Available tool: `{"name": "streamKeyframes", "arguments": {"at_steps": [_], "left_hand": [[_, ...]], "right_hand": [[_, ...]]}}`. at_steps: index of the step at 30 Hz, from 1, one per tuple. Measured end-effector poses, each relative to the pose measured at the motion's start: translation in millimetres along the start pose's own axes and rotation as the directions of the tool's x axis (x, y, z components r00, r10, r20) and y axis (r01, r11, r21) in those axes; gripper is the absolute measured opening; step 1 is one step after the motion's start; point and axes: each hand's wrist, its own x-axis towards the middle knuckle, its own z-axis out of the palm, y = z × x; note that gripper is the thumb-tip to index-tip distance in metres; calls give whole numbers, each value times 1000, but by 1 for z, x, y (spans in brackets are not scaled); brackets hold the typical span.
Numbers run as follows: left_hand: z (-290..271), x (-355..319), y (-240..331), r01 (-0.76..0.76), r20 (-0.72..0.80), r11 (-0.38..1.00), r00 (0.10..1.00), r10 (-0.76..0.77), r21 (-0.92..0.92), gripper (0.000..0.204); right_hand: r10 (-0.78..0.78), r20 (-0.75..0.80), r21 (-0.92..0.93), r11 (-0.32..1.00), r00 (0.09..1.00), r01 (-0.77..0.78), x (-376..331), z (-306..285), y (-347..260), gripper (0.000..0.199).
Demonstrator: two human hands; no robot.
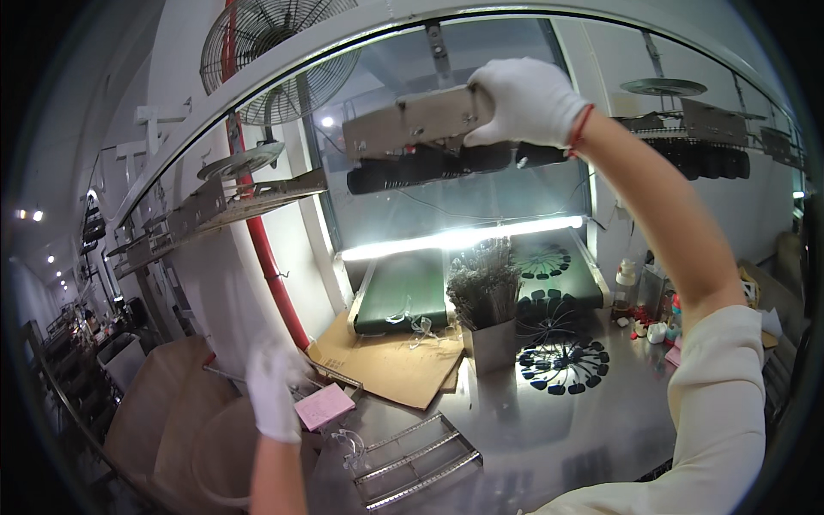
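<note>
My right hand [525, 101], in a white glove with a red cord at the wrist, is raised overhead and grips the end of a hanging metal carrier [412, 123]. A row of dark glasses lenses [429, 167] hangs under that carrier. My left hand [273, 388], also white-gloved and blurred, is low at the left above a pink pad [324, 405] on the steel table [549, 429]. I cannot see anything in the left hand. Clear glasses frames [349, 446] lie just right of it.
Slotted metal rails [421, 459] lie at the table front. A square steel cup of thin sticks [489, 322], brown cardboard [390, 365], a green conveyor belt [403, 292], round racks of dark lenses [562, 360], small bottles [639, 292] and more overhead carriers [695, 137] surround the bench.
</note>
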Motion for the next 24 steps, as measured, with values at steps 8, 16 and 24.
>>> {"name": "streamKeyframes", "arguments": {"at_steps": [8,16,24], "left_hand": [[-22,180,115,-307,65,189,659,749,933,108],[20,233,142,-273,168,45,707,687,961,73],[101,258,152,-246,379,-322,242,893,914,63]], "right_hand": [[-170,-354,-178,978,920,113,-36,-56,10,65],[-68,-347,-47,997,935,56,-202,-114,37,41],[471,-25,219,863,882,-455,-368,-138,41,43]]}}
